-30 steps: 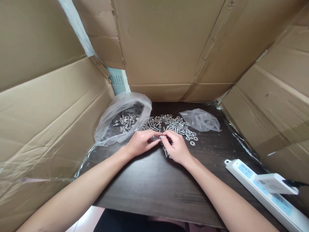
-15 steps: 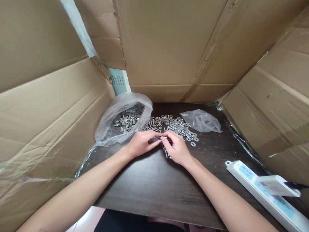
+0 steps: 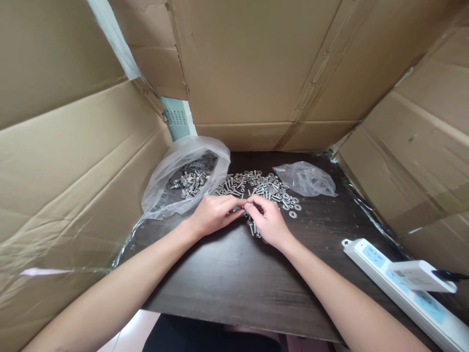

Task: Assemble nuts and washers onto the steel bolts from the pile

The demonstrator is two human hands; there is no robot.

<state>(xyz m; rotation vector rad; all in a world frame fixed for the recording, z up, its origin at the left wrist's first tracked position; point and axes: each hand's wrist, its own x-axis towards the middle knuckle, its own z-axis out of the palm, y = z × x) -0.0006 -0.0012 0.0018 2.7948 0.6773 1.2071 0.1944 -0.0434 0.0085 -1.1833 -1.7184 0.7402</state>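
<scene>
My left hand (image 3: 213,214) and my right hand (image 3: 268,218) meet fingertip to fingertip low over the dark table (image 3: 227,278). Thumbs and forefingers of both are pinched on one small silver bolt, now almost wholly hidden by the fingers. Just past the fingertips lies a loose pile of bolts, nuts and washers (image 3: 269,188). A few more bolts (image 3: 254,228) lie on the table beside and partly under my right hand. Beyond my left wrist, a clear plastic bag (image 3: 161,193) lies with its mouth open, holding many metal fasteners (image 3: 194,184).
A crumpled clear bag (image 3: 307,179) lies to the right of the pile. On the right edge sits a white power strip (image 3: 388,281) with a plugged-in adapter (image 3: 417,275). Cardboard walls (image 3: 256,68) enclose the table at the left, back and right.
Both hands stay together with small finger movements; the bolt showed more between the fingers before. The whole view has shifted slightly.
</scene>
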